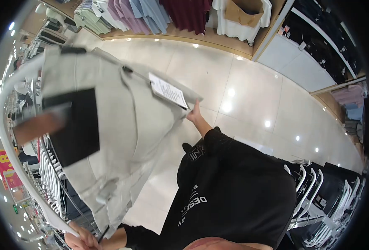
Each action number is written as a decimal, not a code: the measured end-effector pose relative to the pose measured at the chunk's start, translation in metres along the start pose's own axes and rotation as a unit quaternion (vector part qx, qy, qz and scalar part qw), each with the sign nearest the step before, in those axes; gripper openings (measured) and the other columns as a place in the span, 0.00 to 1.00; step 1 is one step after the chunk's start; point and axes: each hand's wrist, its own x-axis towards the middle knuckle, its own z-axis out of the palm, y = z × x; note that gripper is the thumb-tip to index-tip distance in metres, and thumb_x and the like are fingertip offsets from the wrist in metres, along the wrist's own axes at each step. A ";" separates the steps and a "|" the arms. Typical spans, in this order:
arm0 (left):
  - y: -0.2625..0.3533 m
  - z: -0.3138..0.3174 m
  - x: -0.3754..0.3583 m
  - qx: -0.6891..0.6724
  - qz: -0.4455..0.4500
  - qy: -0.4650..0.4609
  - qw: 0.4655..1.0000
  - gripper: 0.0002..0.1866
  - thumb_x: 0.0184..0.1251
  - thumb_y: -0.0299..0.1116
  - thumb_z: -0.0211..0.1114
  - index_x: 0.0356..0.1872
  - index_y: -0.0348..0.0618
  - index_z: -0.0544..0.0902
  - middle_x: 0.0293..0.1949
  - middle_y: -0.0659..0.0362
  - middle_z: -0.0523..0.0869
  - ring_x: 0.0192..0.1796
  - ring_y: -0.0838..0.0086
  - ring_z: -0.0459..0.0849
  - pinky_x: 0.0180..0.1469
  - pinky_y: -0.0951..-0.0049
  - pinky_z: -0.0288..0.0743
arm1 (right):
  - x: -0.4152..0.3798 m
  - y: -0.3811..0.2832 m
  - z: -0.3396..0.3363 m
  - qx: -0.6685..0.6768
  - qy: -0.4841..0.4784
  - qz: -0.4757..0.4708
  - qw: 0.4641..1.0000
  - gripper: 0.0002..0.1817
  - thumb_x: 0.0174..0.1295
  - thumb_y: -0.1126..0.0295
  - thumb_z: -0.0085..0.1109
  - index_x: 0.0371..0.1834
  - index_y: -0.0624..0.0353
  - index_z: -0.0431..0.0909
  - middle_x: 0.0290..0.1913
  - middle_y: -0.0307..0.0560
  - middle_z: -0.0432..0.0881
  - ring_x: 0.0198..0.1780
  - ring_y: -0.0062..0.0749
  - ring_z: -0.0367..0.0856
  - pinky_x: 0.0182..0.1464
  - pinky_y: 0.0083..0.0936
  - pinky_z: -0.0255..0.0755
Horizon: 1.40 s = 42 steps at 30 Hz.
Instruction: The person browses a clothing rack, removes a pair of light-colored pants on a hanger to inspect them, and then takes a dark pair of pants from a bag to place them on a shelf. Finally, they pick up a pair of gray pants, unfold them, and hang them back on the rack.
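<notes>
A pale grey garment (113, 108) with seams, a dark cord stop and a large black panel (80, 129) spreads in front of me; its kind is not clear. My right hand (194, 112) grips its edge beside a white paper tag (169, 91) with print. At the lower left my left hand (82, 237) is closed round the end of a white curved bar (4, 129), which looks like a hanger close to the camera. A blurred brownish shape (40, 127) overlaps the black panel; I cannot make it out.
Shirts in several colours (142, 14) hang along the back above a wooden ledge (197, 40). Racks with white hangers stand at left (51, 179) and right (309, 191). Dark clothes fill a shelf (322, 37) at upper right. Pale shiny tiles (251, 100) cover the floor.
</notes>
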 end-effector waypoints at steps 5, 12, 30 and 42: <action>0.026 -0.061 -0.019 0.149 -0.114 -0.174 0.967 0.13 0.63 0.29 0.71 0.29 0.42 0.73 0.25 0.58 0.75 0.19 0.77 0.67 0.22 0.66 0.67 | 0.081 -0.081 -0.093 0.046 0.018 -0.130 0.990 0.27 0.72 0.50 0.54 0.56 0.67 0.77 0.50 0.54 0.84 0.52 0.46 0.82 0.62 0.44 0.75; -0.086 0.000 -0.005 0.344 -0.040 -0.027 0.938 0.18 0.62 0.35 0.75 0.27 0.37 0.73 0.34 0.53 0.79 0.22 0.88 0.64 0.20 0.85 0.53 | -0.066 -0.193 0.025 -0.206 -0.068 -0.289 0.933 0.11 0.70 0.68 0.58 0.48 0.64 0.81 0.37 0.46 0.81 0.31 0.28 0.77 0.36 0.26 0.73; -0.326 0.155 0.026 0.214 -0.136 -0.227 0.940 0.35 0.46 0.37 0.86 0.58 0.37 0.85 0.34 0.64 0.75 0.35 0.79 0.70 0.35 0.75 0.69 | -0.243 -0.010 0.108 -0.834 -0.286 -0.356 0.310 0.05 0.41 0.79 0.63 0.24 0.67 0.82 0.29 0.59 0.84 0.34 0.56 0.84 0.36 0.46 0.77; -0.359 0.131 -0.009 0.275 -0.095 -0.237 0.927 0.06 0.61 0.23 0.72 0.38 0.31 0.86 0.25 0.61 0.70 0.28 0.77 0.70 0.29 0.75 0.64 | -0.278 -0.045 0.108 -0.795 -0.301 -0.103 0.517 0.35 0.57 0.64 0.73 0.64 0.70 0.72 0.58 0.63 0.79 0.62 0.52 0.77 0.68 0.36 0.67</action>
